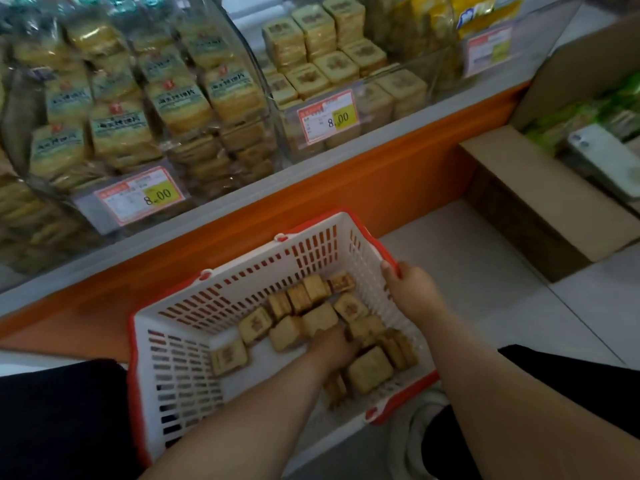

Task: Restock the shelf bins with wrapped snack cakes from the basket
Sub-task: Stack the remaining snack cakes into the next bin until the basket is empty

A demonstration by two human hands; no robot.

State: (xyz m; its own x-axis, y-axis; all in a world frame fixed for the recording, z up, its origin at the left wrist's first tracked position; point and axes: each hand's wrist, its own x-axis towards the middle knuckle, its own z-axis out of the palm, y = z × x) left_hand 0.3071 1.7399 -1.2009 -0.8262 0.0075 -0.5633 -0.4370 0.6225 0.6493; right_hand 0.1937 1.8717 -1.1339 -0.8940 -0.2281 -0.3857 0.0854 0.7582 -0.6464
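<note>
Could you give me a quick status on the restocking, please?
Left hand down among the snack cakes in the basket, grasp unclear. Right hand grips the basket rim. Nothing blocking the shelf bins.

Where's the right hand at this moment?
In the head view, right hand grips the basket's red right rim, right of the snack cakes.

1 white-and-red basket [180,358], 2 hands seen, 2 yellow 8.00 price tags counted, 1 cardboard box [530,202], 1 phone [606,157]

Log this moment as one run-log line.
left hand: among wrapped square snack cakes | right hand: gripping white-and-red plastic basket rim | stage: picking
</note>
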